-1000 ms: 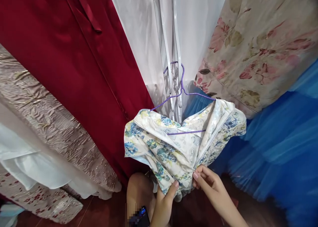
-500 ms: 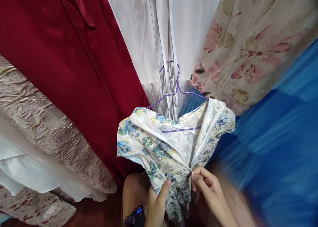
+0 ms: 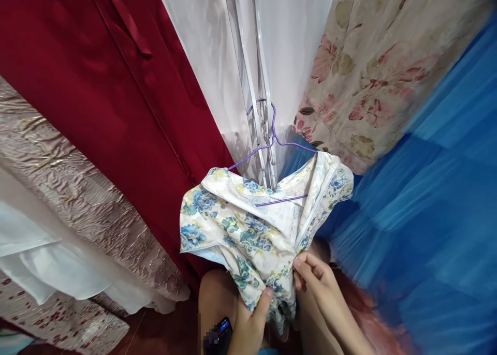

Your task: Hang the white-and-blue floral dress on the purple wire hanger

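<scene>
A cream dress (image 3: 248, 231) with blue, green and yellow flowers hangs from a purple wire hanger (image 3: 289, 144), its front gaping in a deep V. At the lower left of its bodice, my left hand (image 3: 254, 313) grips the cloth, thumb on top and the other fingers hidden behind. Where the V closes, my right hand (image 3: 316, 277) pinches the dress between thumb and fingertips. Whether a zip pull or other small piece is in that pinch, I cannot tell. Below my hands the skirt part bunches together.
White metal rods (image 3: 258, 70) stand behind the hanger. Around them hang a red satin garment (image 3: 128, 112), a pink-flowered garment (image 3: 349, 86), blue tulle (image 3: 419, 231) and a textured beige garment (image 3: 89, 189). A phone (image 3: 222, 337) lies at the bottom, partly blurred out.
The dress's V looks narrower, and its right shoulder has shifted left. Both hands still hold the cloth, the right one slightly further left. The whole view has shifted a little.
</scene>
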The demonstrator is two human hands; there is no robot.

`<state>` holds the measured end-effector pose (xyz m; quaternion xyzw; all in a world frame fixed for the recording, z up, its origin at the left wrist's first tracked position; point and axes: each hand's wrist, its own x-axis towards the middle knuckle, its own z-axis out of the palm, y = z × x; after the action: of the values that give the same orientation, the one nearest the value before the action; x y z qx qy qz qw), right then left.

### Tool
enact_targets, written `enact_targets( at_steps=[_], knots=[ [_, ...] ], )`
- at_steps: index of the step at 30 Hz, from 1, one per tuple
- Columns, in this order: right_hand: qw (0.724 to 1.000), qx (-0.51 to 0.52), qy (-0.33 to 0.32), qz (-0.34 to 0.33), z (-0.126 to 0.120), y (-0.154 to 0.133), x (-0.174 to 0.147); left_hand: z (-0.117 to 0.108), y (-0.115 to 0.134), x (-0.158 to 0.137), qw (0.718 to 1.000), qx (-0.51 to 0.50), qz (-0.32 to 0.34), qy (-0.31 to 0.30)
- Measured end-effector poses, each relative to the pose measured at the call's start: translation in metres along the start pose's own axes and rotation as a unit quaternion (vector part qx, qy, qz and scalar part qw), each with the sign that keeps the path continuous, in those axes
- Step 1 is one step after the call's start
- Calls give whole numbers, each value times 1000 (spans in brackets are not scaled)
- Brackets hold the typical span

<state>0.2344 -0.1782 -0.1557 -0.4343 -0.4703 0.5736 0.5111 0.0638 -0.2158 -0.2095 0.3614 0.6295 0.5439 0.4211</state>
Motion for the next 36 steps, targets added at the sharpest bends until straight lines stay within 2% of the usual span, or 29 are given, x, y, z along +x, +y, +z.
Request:
enact_targets(
  at_steps=[3,4,5,7,9,10,12,14,15,20,25,28,31,36],
  knots=[
    [1000,-6,10,-1,1,-1,-2,-1,3,9,999,-18,-28,12],
    [1000,-11,13,2,2,-2,-3,0,4,12,999,-28,-15,34],
    [1000,-13,15,5,2,-2,-4,2,5,15,997,-36,22,68],
    [1000,-5,13,11,2,-1,-5,7,5,20,977,-25,147,150],
    [1000,13,12,18,3,4,-5,14,3,23,949,5,257,184],
    [1000,21,7,22,3,6,-4,18,2,24,942,28,294,160],
    [999,27,-13,29,5,10,-2,27,0,25,936,74,338,65],
    [999,28,-35,26,8,13,1,39,-1,28,926,103,363,-20],
    [998,31,-43,23,10,13,2,45,-1,30,923,106,367,-42],
    [996,73,-44,19,9,16,6,69,-2,36,928,53,363,-62],
    [989,146,-5,34,-1,11,17,67,7,34,905,81,408,-86],
    [987,160,-8,1,-1,-13,33,63,16,33,893,112,421,-109],
    [987,156,-16,-26,4,-51,55,59,25,32,882,159,422,-136],
    [984,168,-9,-65,16,-111,94,49,45,25,843,302,404,-184]
  ],
)
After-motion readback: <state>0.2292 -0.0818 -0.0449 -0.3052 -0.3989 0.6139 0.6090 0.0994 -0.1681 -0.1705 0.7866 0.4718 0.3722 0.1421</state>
